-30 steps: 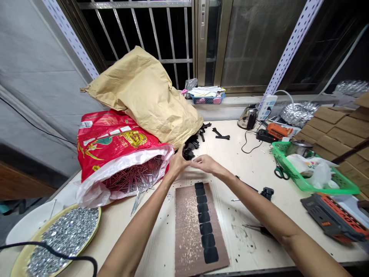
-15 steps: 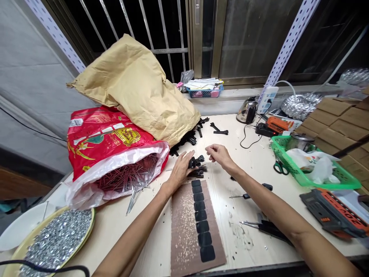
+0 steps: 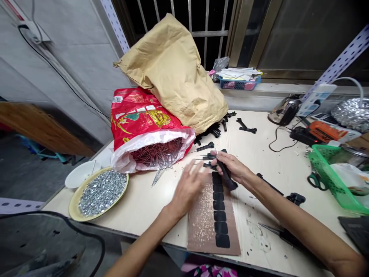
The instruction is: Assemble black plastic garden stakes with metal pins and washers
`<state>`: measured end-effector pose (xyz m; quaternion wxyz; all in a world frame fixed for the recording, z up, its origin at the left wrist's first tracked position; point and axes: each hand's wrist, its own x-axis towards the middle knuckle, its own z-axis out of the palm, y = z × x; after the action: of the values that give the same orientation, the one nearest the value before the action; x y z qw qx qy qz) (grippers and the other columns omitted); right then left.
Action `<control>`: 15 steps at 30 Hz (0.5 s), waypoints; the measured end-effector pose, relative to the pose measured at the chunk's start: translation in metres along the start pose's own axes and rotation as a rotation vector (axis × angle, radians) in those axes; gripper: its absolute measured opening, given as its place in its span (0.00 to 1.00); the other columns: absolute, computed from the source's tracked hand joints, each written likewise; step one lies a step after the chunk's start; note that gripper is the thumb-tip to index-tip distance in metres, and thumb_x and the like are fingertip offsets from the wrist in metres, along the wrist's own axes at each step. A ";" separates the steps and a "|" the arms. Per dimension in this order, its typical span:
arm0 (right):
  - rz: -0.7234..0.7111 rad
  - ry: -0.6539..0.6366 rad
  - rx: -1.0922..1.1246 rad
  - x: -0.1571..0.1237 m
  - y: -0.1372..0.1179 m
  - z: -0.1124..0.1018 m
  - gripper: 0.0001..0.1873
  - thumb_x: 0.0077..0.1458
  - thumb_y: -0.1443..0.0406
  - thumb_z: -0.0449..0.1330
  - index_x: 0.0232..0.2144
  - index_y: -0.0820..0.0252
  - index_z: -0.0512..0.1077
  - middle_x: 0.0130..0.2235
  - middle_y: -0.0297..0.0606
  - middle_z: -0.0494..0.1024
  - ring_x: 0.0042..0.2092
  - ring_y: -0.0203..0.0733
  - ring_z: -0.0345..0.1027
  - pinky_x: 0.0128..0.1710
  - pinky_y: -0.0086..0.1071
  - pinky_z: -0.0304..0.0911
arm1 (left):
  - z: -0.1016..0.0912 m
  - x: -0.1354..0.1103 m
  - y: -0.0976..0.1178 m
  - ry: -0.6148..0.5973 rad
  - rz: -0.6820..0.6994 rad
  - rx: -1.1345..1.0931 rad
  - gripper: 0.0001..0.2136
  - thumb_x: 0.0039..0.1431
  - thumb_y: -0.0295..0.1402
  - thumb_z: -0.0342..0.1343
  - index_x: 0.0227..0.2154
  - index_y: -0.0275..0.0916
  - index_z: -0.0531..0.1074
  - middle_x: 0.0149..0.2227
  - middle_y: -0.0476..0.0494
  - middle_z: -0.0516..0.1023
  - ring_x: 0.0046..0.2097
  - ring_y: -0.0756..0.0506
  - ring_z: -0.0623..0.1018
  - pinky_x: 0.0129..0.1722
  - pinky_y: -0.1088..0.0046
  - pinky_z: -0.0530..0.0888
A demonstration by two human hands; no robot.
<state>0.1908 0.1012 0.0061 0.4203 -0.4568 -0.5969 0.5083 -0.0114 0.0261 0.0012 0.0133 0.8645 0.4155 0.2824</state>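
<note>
My right hand [image 3: 233, 166] grips a black plastic piece [image 3: 226, 174], slanted, its wide end toward me and a thin tip showing above my fingers. My left hand [image 3: 187, 188], smeared by motion, is over the left edge of the brown board [image 3: 201, 240], its fingers apart and nothing seen in them. Down the board's right side runs a row of black square pads [image 3: 220, 216], beside scattered pale crumbs. Several black plastic pieces with thin metal rods [image 3: 206, 146] lie just beyond the board.
A red bag [image 3: 138, 111] of long dark red screws or rods lies open, under a tan sack [image 3: 175, 65] spilling black parts. At left stands a yellow bowl [image 3: 127, 188] of small metal pieces. Scissors [image 3: 317, 181], a green basket [image 3: 323, 157] and a kettle [image 3: 284, 109] are right.
The view has swung left. My right hand has come down over the board and now holds a black plastic piece. My left hand has left the black pieces and drawn nearer me.
</note>
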 end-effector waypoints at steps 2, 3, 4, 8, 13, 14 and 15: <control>0.062 -0.049 0.042 -0.003 -0.001 -0.002 0.20 0.58 0.58 0.52 0.50 0.63 0.64 0.32 0.38 0.77 0.19 0.30 0.61 0.18 0.24 0.57 | -0.004 -0.025 -0.025 0.081 -0.250 0.082 0.16 0.62 0.27 0.46 0.51 0.38 0.69 0.49 0.35 0.72 0.55 0.36 0.66 0.50 0.52 0.69; 0.066 -0.054 0.030 -0.005 0.000 -0.003 0.20 0.58 0.58 0.51 0.50 0.63 0.63 0.33 0.38 0.77 0.20 0.29 0.60 0.19 0.25 0.57 | -0.004 -0.036 -0.037 0.075 -0.344 0.111 0.14 0.62 0.29 0.47 0.47 0.37 0.72 0.43 0.36 0.75 0.49 0.37 0.69 0.46 0.55 0.70; 0.048 -0.052 -0.017 -0.007 0.001 -0.003 0.18 0.59 0.58 0.51 0.48 0.62 0.64 0.35 0.38 0.77 0.21 0.29 0.61 0.21 0.25 0.58 | -0.003 -0.044 -0.048 0.052 -0.400 0.121 0.13 0.61 0.30 0.47 0.43 0.37 0.74 0.39 0.37 0.75 0.44 0.38 0.70 0.43 0.57 0.71; -0.184 -0.021 -0.366 -0.012 0.002 0.000 0.12 0.58 0.61 0.53 0.40 0.58 0.73 0.38 0.39 0.76 0.31 0.36 0.68 0.33 0.31 0.63 | 0.007 -0.056 -0.076 -0.017 -0.492 0.113 0.13 0.62 0.33 0.46 0.39 0.39 0.76 0.33 0.40 0.74 0.39 0.40 0.69 0.41 0.62 0.68; -0.244 -0.019 -0.465 -0.016 0.007 0.007 0.15 0.59 0.62 0.52 0.45 0.55 0.73 0.41 0.38 0.77 0.38 0.40 0.71 0.41 0.36 0.65 | 0.015 -0.046 -0.086 -0.064 -0.507 0.182 0.16 0.63 0.33 0.42 0.41 0.38 0.75 0.32 0.40 0.71 0.37 0.41 0.68 0.38 0.65 0.65; -0.220 -0.017 -0.462 -0.017 0.009 0.008 0.16 0.59 0.62 0.52 0.47 0.54 0.72 0.41 0.38 0.77 0.37 0.40 0.71 0.40 0.36 0.65 | 0.016 -0.044 -0.086 -0.076 -0.517 0.180 0.16 0.63 0.33 0.42 0.40 0.38 0.75 0.32 0.41 0.70 0.37 0.41 0.68 0.38 0.65 0.65; -0.201 -0.012 -0.461 -0.018 0.011 0.008 0.17 0.59 0.63 0.52 0.49 0.54 0.71 0.41 0.37 0.78 0.37 0.41 0.72 0.40 0.36 0.66 | 0.016 -0.042 -0.087 -0.080 -0.534 0.161 0.15 0.63 0.34 0.42 0.39 0.38 0.75 0.32 0.41 0.70 0.37 0.42 0.68 0.37 0.66 0.65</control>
<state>0.1882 0.0826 -0.0062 0.3500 -0.4759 -0.7420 0.3170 -0.0863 0.0557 -0.0549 0.0347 0.7332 0.6488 0.2008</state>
